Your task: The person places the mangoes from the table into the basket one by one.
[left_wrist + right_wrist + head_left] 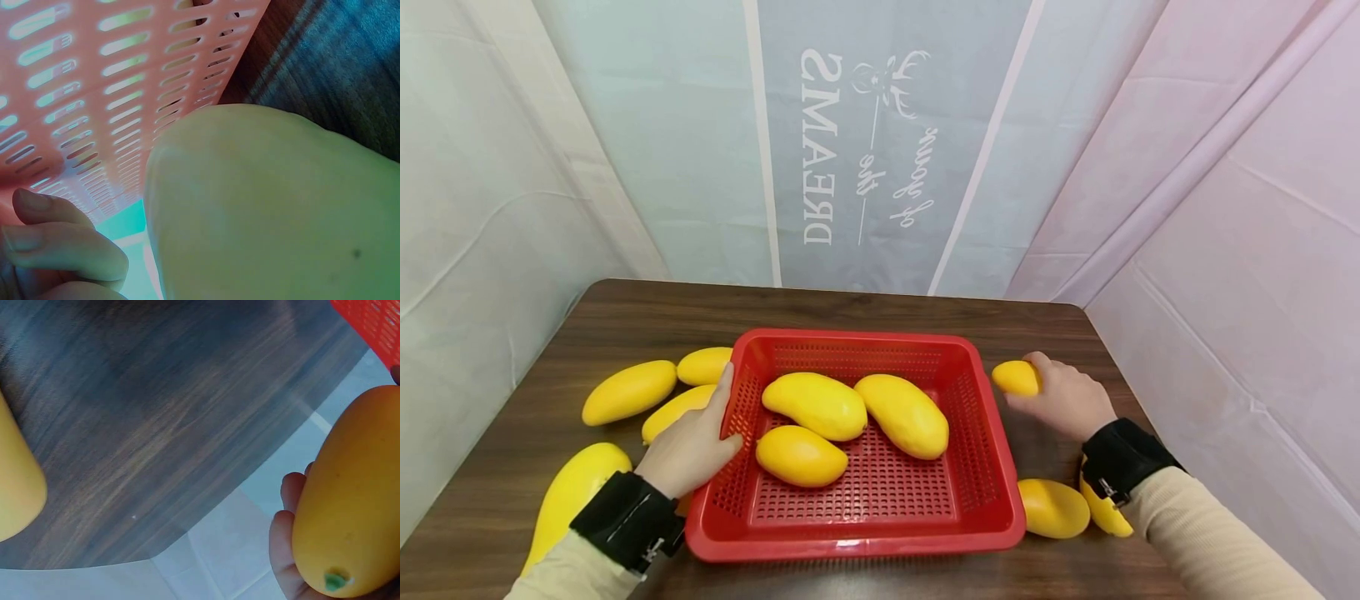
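A red plastic basket (850, 546) with slotted walls stands mid-table, three yellow mangoes (815, 406) lying inside. My left hand (692, 442) grips its left rim, thumb over the inner side; the left wrist view shows curled fingers (69, 240) beside the slotted wall (119, 81). A mango (269, 200) fills much of that view, close to the camera. To the right of the basket, my right hand (1063, 398) holds another mango (1017, 378) above the table. In the right wrist view, fingers wrap this mango (353, 500), its green stem end showing.
Several mangoes (628, 392) lie left of the basket, one large mango (576, 492) beside my left forearm. Two more, a mango (1052, 508) and a partly hidden mango (1105, 504), lie near my right wrist. Fabric (895, 150) hangs behind the dark wooden table (662, 308).
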Demonstrator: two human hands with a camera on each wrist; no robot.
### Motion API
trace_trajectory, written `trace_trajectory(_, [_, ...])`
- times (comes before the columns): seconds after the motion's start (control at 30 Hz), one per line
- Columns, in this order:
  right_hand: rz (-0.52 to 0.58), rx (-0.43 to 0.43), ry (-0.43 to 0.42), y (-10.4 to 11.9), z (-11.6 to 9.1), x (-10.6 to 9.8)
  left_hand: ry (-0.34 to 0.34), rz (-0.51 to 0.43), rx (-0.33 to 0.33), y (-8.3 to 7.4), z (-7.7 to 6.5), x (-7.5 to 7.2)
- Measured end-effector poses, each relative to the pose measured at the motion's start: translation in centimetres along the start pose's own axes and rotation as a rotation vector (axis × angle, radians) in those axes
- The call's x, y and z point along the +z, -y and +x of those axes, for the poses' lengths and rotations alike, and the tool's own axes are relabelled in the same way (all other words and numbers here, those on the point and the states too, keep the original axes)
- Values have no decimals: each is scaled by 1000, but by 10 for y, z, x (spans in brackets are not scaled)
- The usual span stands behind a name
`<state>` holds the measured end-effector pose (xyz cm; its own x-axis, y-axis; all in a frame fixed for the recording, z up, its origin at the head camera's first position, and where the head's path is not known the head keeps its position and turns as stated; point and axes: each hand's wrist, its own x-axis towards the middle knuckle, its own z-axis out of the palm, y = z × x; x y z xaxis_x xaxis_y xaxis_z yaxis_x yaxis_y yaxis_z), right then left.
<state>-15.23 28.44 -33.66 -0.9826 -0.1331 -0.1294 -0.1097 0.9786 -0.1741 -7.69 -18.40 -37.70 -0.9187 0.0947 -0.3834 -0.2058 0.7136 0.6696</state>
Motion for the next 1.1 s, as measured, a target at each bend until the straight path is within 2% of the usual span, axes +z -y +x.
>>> trace_trajectory(0.17, [34,4,-13,9,2,-5,-7,24,4,0,0,0])
trace_trajectory(0.47, [82,-17,-13,29,4,-16,-6,10,5,0,0,0])
trace_trajectory(1.1, [212,-85,57,69,-4,-32,-8,10,9,0,0,0])
